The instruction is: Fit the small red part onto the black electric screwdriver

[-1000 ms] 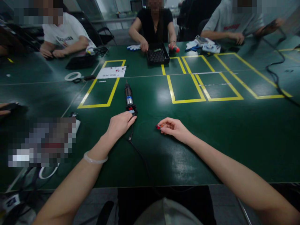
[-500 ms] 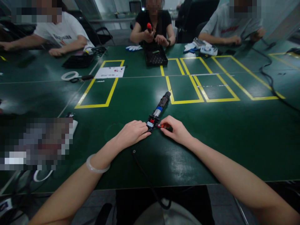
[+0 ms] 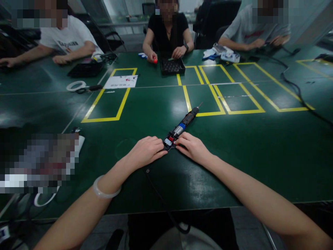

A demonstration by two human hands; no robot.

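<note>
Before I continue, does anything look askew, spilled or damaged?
No spill or clear damage shows. The slim tool between the left hand and right hand lies slantwise, its inner parts exposed, so it looks opened; its far end overlaps a yellow outline. The white sheet straddles another outline. Either may be intended.

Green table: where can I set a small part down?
Bare tabletop lies between the right forearm and the right yellow outlines, and between the left yellow outline and the opened tool. Crowded: the tool, with the left hand and right hand at it, and the far edge around the black tray.
</note>
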